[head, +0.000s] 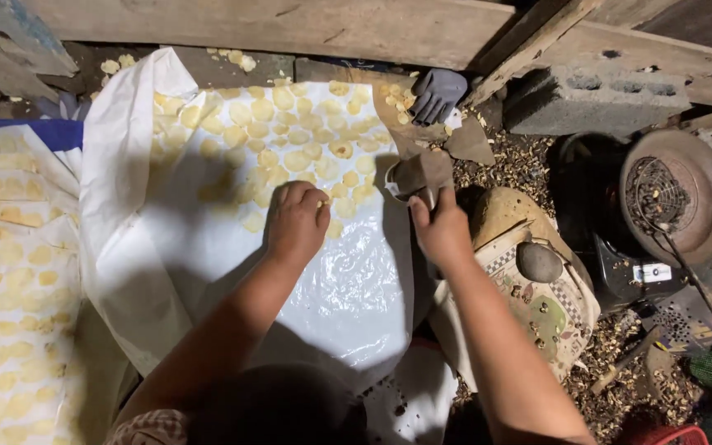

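Note:
My left hand (297,221) rests fingers-down on a white plastic sheet (208,272), at the near edge of a spread of several pale yellow flattened pieces (306,144), and seems to press or set one down. My right hand (441,231) is closed on a small brown scoop-like tool (419,175) held just past the sheet's right edge. Whether the left fingers pinch a piece I cannot tell.
A second sheet with yellow pieces (10,280) lies at left. A dark glove (437,92) sits beyond the tool. Right of me are a patterned cloth bundle with a smooth stone (539,262), a round charcoal stove (673,198), a concrete block (595,99), and husk litter (628,363).

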